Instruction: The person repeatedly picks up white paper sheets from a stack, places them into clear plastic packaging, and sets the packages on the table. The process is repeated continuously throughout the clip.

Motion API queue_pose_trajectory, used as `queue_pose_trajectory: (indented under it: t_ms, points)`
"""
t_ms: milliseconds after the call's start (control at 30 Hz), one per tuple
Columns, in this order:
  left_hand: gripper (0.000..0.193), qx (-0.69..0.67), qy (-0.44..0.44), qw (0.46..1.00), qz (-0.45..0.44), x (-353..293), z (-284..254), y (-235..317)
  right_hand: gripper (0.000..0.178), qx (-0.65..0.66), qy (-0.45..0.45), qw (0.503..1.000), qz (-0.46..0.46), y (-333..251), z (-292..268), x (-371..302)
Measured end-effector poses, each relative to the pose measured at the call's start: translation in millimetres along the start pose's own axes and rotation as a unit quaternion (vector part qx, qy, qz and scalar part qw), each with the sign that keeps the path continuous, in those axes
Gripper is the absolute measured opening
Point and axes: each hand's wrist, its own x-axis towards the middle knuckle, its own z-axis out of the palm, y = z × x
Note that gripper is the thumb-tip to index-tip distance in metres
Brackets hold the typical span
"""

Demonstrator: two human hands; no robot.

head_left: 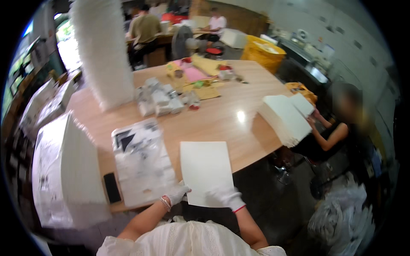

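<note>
A blank white sheet [206, 168] lies at the table's near edge, its lower part reaching past the edge toward me. My left hand [177, 194], in a white glove with a bracelet at the wrist, pinches the sheet's lower left edge. My right hand [226, 198], in a white glove with a red cuff, rests on the sheet's lower right part. Its fingers look stretched flat but are blurred by motion. Left of the sheet is a flat clear plastic bag [145, 166] with dark print. A black phone [112, 187] lies beside that bag.
Tall white stacks stand at the left [70, 170] and far left [102, 55] of the table [222, 115]. Small white boxes [160, 98] and yellow papers [205, 91] lie farther back. At right, a seated person [331, 132] handles another white stack [284, 117]. Plastic bags [341, 213] sit at lower right.
</note>
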Motion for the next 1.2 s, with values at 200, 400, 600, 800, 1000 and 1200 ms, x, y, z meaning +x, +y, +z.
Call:
queue_pose_trajectory:
  t_ms: [200,400,600,800,1000,1200]
  points:
    - [0.049,0.586,0.139,0.764,0.231,-43.0,40.9,-3.9,0.055,0.703,0.108,0.605,0.359,0.4,45.1,-20.6]
    - [0.052,0.509,0.115,0.809,0.272,-96.5,47.9,16.0,0.030,0.584,0.235,0.661,0.409,-53.0,96.6,10.8]
    - [0.042,0.346,0.457,0.745,0.340,-145.8,-73.5,107.8,0.031,0.381,0.264,0.812,0.354,-93.7,49.4,2.5]
    - [0.033,-0.026,0.038,0.956,0.289,-107.7,-114.4,148.6,0.029,0.190,0.220,0.943,0.162,-141.5,6.2,-0.1]
    - [0.032,0.259,0.141,0.824,0.484,-43.1,-85.9,90.6,0.027,-0.054,-0.082,0.960,0.261,-174.7,29.5,71.2]
    - [0.031,0.363,0.089,0.872,0.315,-73.7,-30.1,61.6,0.045,-0.024,0.032,0.947,0.319,-71.7,109.3,88.6]
